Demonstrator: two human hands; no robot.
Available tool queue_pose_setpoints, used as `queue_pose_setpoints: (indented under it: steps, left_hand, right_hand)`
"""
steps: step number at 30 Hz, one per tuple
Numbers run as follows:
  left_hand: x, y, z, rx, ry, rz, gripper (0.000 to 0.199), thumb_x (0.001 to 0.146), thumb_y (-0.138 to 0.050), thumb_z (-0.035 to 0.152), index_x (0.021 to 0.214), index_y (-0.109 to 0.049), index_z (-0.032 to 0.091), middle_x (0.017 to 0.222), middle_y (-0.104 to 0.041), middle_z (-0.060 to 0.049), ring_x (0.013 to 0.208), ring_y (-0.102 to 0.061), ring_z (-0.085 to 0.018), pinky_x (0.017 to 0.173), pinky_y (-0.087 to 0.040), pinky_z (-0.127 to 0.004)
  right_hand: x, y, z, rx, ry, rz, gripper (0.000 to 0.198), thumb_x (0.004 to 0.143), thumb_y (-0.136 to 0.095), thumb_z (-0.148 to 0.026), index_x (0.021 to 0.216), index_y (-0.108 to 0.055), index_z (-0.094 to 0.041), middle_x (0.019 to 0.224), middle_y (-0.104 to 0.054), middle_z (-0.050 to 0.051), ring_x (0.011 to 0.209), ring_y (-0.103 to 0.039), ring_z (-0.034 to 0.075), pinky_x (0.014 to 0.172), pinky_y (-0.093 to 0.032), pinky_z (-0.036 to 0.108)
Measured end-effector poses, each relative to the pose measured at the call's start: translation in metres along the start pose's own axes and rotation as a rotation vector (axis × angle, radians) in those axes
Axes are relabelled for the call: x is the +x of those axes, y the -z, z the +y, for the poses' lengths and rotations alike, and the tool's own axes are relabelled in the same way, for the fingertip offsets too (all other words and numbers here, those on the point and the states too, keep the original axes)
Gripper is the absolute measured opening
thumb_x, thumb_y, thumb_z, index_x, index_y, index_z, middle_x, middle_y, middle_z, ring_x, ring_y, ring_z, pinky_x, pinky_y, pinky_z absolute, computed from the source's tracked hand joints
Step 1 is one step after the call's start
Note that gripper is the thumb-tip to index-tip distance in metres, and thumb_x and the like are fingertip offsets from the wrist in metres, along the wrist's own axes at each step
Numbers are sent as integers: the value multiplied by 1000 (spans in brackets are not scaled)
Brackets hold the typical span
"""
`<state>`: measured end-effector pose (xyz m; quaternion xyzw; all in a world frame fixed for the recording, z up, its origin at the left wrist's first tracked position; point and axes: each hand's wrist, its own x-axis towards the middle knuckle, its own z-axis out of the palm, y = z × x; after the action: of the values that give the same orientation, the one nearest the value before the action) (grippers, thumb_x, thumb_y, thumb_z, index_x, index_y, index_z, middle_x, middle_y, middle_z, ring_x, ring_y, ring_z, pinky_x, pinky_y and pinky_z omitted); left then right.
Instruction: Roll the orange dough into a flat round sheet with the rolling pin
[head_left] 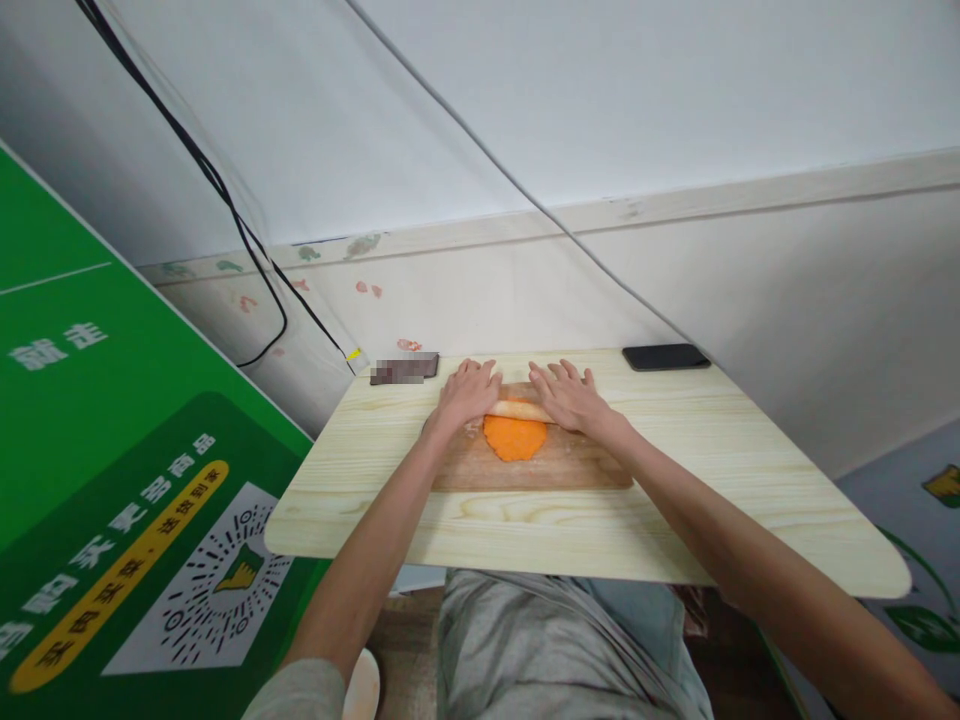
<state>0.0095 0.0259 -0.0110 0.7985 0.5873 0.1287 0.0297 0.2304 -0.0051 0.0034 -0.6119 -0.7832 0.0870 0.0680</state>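
A light wooden rolling pin [519, 410] lies across the far part of a flattened round of orange dough [516, 440]. Under both is a brown wooden board [577, 470] dusted with pale flour. My left hand [470, 390] rests on the pin's left end, its fingers stretched forward past it. On the right end lies my right hand [570, 397], palm down with the fingers spread. Neither hand's fingers wrap round the pin. Both ends of the pin are hidden under the hands.
The board is on a pale wood-grain table [712, 460] against a white wall. A black phone [665, 357] lies at the back right, and a blurred dark flat object [405, 369] at the back left. Cables hang along the wall; a green panel [150, 400] stands at left.
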Motion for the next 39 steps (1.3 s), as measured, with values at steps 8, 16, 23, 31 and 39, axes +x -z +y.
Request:
queue_pose_setpoints:
  steps: [8,16,23,31,39]
  left_hand:
    - [-13,8,10,9,42,24,50,110,-35,39,149,-59,18,150,-62,-18,149,-47,-34,123,-40,-53]
    - [-22,3,8,23,41,12,53,110,-32,41,155,-54,22,157,-58,-16,157,-38,-35,124,-39,-58]
    - [-25,3,6,16,29,-33,56,110,-31,38,161,-48,20,159,-58,-13,160,-37,-33,127,-37,-54]
    - [-31,-2,2,31,8,-10,54,112,-31,38,161,-48,23,160,-59,-8,161,-37,-28,130,-34,-49]
    - [-29,-4,3,14,4,35,53,112,-32,40,159,-51,23,158,-61,-8,159,-41,-27,131,-32,-49]
  right_hand:
    - [-25,-6,-10,-144,55,105,73,112,-2,-49,169,-36,-20,159,-55,23,154,-40,43,118,-31,73]
    - [-60,-6,-30,-224,59,235,74,112,-7,-51,168,-38,-13,163,-51,24,156,-36,45,121,-27,72]
    - [-74,-14,-48,-205,-14,298,84,112,-11,-55,165,-35,4,167,-42,32,155,-40,43,124,-30,63]
    - [-85,-21,-62,-162,-54,297,84,113,-17,-55,164,-32,9,168,-39,32,158,-38,41,126,-31,60]
    - [-73,-12,-45,-154,41,217,78,113,-12,-54,166,-38,-3,168,-44,26,158,-39,38,123,-34,58]
